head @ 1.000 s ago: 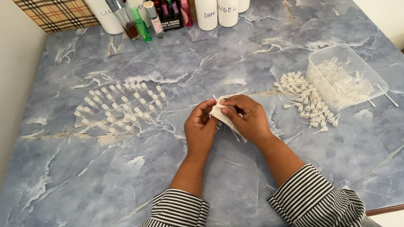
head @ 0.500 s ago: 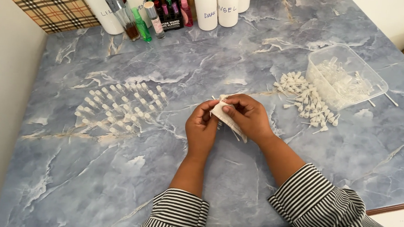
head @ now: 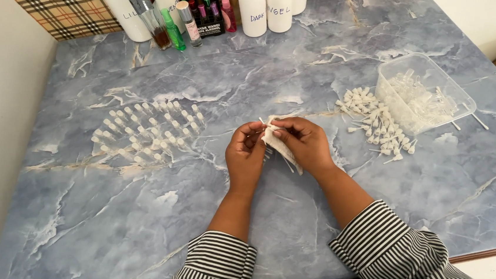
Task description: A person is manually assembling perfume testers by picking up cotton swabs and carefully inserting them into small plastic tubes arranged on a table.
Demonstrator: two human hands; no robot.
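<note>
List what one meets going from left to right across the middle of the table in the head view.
Rows of small vials → left hand → right hand → heap of white caps → clear plastic tub.

Crumpled white cloth pinched between both hands

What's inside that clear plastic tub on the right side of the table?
The clear plastic tub holds a heap of small see-through tube-like pieces, piled loosely. What exactly they are is too small to tell, and the lowest ones are hidden under the pile. Beside it lie white-capped pieces.
</note>
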